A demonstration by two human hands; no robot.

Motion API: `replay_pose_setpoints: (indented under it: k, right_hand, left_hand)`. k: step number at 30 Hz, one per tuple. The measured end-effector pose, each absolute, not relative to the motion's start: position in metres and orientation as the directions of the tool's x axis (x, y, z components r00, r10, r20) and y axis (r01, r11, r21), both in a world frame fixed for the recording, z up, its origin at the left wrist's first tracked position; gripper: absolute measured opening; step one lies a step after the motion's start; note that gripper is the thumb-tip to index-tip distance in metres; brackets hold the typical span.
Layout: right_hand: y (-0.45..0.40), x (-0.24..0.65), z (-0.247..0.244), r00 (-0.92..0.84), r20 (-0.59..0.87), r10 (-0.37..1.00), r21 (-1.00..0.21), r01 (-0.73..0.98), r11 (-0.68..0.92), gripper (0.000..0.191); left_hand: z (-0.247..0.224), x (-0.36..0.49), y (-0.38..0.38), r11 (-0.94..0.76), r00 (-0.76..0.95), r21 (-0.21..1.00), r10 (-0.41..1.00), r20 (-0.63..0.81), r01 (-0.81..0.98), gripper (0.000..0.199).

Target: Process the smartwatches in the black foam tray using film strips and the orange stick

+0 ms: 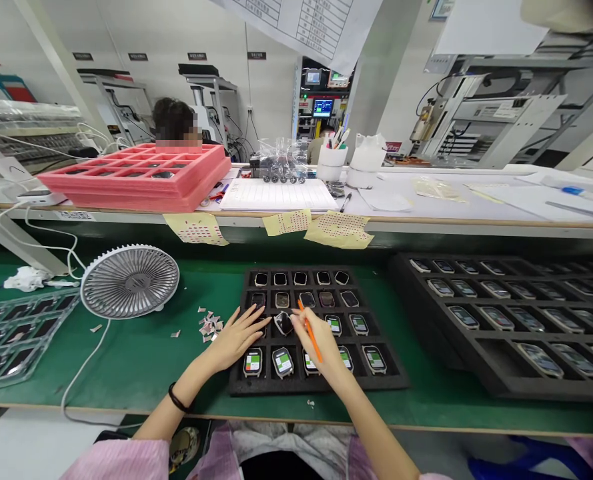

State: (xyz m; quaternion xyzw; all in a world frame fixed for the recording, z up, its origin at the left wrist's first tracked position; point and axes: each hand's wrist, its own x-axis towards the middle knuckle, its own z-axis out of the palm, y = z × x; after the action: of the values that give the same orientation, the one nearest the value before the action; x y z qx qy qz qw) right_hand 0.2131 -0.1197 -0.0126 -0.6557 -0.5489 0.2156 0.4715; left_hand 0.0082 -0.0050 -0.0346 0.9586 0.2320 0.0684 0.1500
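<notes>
A black foam tray (321, 383) lies on the green bench, its compartments holding square watch faces. Several in the two front rows show green and white screens. My left hand (236, 339) rests flat with fingers spread over the tray's left side, fingertips near a tilted watch (283, 324) in the second row from the front. My right hand (321, 339) has its fingers closed around an orange stick (312, 335), and its fingertips are at the right edge of that same watch. Part of the front row is hidden under my right hand.
A white fan (130, 281) stands at the left, near small scraps (210, 327) and a clear tray (23, 333). A larger black foam tray (481, 357) holds more watches at right. Pink foam trays (196, 190) sit on the shelf; a person's head (176, 123) shows behind.
</notes>
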Motion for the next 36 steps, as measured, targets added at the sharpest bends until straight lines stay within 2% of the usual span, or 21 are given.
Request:
replay_pose_setpoints:
  k: [2,4,8,12,16,20,24,30,34,36]
  right_hand:
    - [-0.130,0.227,-0.010,0.370,0.196,0.908,-0.841,0.540,-0.038,0.033]
    - [-0.138,0.245,-0.010,0.426,0.185,0.885,-0.812,0.574,-0.107,0.040]
    - [-0.147,0.275,-0.013,0.499,0.275,0.822,-0.674,0.710,-0.205,0.046]
    - [-0.149,0.287,-0.017,0.511,0.268,0.817,-0.515,0.792,-0.327,0.037]
    - [-0.146,0.287,-0.023,0.488,0.164,0.857,-0.486,0.796,-0.360,0.029]
    - [-0.142,0.282,-0.028,0.460,0.115,0.881,-0.445,0.816,-0.368,0.026]
    - [-0.143,0.284,-0.032,0.449,0.111,0.887,-0.503,0.795,-0.340,0.022]
    - [-0.140,0.287,-0.039,0.414,0.193,0.889,-0.762,0.634,-0.130,0.022]
    - [-0.131,0.285,-0.040,0.418,0.219,0.881,-0.710,0.688,-0.150,0.029]
    - [-0.127,0.286,-0.038,0.406,0.178,0.896,-0.670,0.717,-0.192,0.028]
  left_hand:
    - [-0.032,0.012,-0.005,-0.851,0.881,0.295,0.471,0.056,0.436,0.042]
    - [-0.027,0.022,-0.007,-0.850,0.863,0.272,0.493,0.109,0.452,0.040]
    - [-0.019,0.051,-0.015,-0.838,0.826,0.254,0.533,0.185,0.484,0.036]
    - [-0.018,0.072,-0.016,-0.871,0.856,0.184,0.486,0.176,0.456,0.034]
    - [-0.014,0.080,-0.013,-0.931,0.919,0.132,0.359,0.165,0.340,0.036]
    - [-0.008,0.092,-0.020,-0.924,0.907,0.160,0.375,0.191,0.348,0.033]
    - [-0.015,0.114,-0.032,-0.899,0.889,0.193,0.425,0.173,0.392,0.038]
    - [-0.024,0.138,-0.039,-0.840,0.851,0.250,0.516,0.094,0.482,0.040]
    - [-0.013,0.141,-0.040,-0.810,0.847,0.307,0.531,0.020,0.500,0.032]
    - [-0.007,0.141,-0.040,-0.786,0.858,0.392,0.513,-0.020,0.479,0.028]
